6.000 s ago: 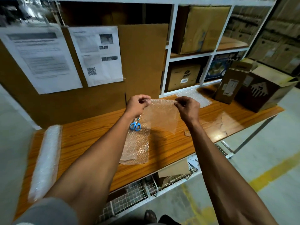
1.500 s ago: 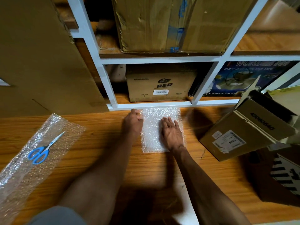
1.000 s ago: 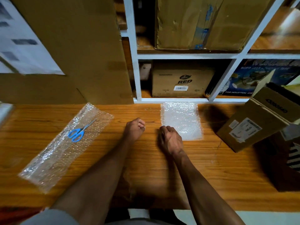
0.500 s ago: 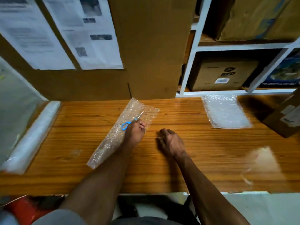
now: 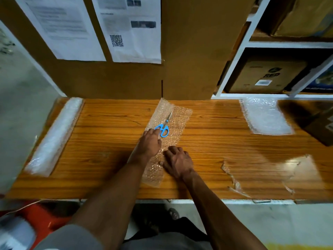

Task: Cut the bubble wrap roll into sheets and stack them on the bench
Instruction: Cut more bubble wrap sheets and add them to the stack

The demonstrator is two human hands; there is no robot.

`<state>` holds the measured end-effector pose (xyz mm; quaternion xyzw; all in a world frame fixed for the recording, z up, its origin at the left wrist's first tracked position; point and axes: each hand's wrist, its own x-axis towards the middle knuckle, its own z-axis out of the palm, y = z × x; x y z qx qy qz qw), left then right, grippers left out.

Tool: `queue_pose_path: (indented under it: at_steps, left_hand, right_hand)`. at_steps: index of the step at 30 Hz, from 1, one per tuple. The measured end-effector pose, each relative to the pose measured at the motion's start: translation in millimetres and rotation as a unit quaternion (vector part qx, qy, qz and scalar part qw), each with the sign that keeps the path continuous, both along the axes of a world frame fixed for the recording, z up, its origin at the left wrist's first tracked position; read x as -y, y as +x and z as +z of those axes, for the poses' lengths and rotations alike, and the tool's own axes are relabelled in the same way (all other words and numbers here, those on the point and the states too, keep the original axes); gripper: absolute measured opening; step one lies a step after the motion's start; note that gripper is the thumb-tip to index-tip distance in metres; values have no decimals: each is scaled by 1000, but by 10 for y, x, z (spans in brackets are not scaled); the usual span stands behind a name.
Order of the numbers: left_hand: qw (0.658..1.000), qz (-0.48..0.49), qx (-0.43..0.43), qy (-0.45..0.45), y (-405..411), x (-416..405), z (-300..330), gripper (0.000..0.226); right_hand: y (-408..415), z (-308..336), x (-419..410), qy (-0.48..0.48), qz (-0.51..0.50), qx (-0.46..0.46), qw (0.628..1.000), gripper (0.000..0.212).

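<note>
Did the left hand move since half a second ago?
Yes. The left hand slid up the bubble wrap strip and now touches the handle of the blue scissors.

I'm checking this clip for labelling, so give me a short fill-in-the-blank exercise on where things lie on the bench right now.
1. The scissors have handles coloured ____.
2. The scissors lie on top of the strip of ____ in the middle of the bench.
3. The left hand reaches its fingers to the handles of the ____.
4. The right hand rests on the strip, and the stack of cut sheets lies to that hand's ____.

Missing words: blue; bubble wrap; scissors; right
</note>
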<state>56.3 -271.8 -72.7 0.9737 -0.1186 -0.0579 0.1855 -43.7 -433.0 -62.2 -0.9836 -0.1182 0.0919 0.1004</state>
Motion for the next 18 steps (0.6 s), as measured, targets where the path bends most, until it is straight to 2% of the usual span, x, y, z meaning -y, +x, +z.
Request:
queue_pose_path:
  at_steps: [3,7,10,13,18]
  left_hand:
    - [999,-19,-18,25,-2,81,66,57]
    - [998,-32,-32,50,13,230,22,46]
    - [999,-8,8,38,50,348,-1,32]
    - [996,18,27,82,82,471,58,27]
    - [990,72,11,117,94,581,136,24]
  right_hand:
    - [37,26,40,-2,-30,2,1000,46]
    - [60,32,137,-5,-64,20,998,39]
    - [59,7,258,-5,-70,34,997,31]
    - [90,-10,341,-16,-67,18,997,28]
    - [104,-46,395,9,-83,8,997,24]
